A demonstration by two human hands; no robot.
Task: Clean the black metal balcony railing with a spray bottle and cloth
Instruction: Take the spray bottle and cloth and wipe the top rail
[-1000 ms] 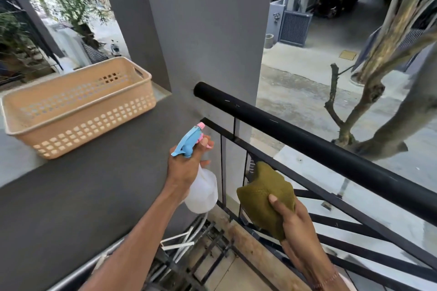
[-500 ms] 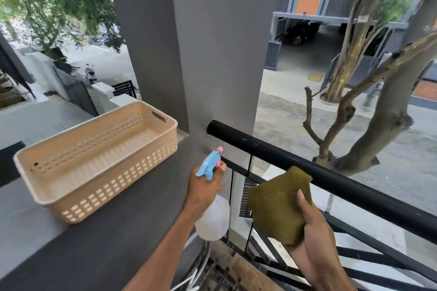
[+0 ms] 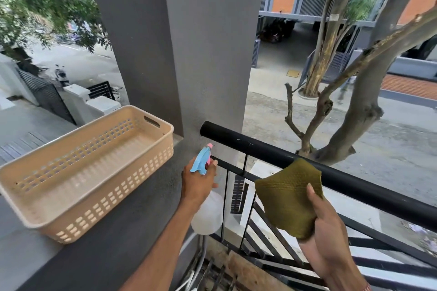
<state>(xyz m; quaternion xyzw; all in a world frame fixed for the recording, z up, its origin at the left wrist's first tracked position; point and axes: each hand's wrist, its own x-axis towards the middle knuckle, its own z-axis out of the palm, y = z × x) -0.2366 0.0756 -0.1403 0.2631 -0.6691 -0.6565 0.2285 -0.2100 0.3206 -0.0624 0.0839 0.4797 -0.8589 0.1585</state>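
Note:
The black metal railing (image 3: 260,149) runs from the grey pillar down to the right, with thinner black bars below its round top tube. My left hand (image 3: 197,184) grips a spray bottle (image 3: 208,215) with a white body and a blue and pink head, its nozzle pointing toward the railing's left end. My right hand (image 3: 328,234) holds an olive green cloth (image 3: 287,198) just in front of the top tube; its upper edge overlaps the tube, and whether it touches I cannot tell.
A beige perforated plastic basket (image 3: 78,217) stands on the grey ledge (image 3: 113,243) to the left. A wide grey pillar (image 3: 201,42) rises behind the railing's end. Beyond the railing are a tree (image 3: 359,113) and the street below.
The view has tilted upward. My right hand has raised the cloth from the lower bars up to the top tube. My left hand still holds the spray bottle near the railing's left end.

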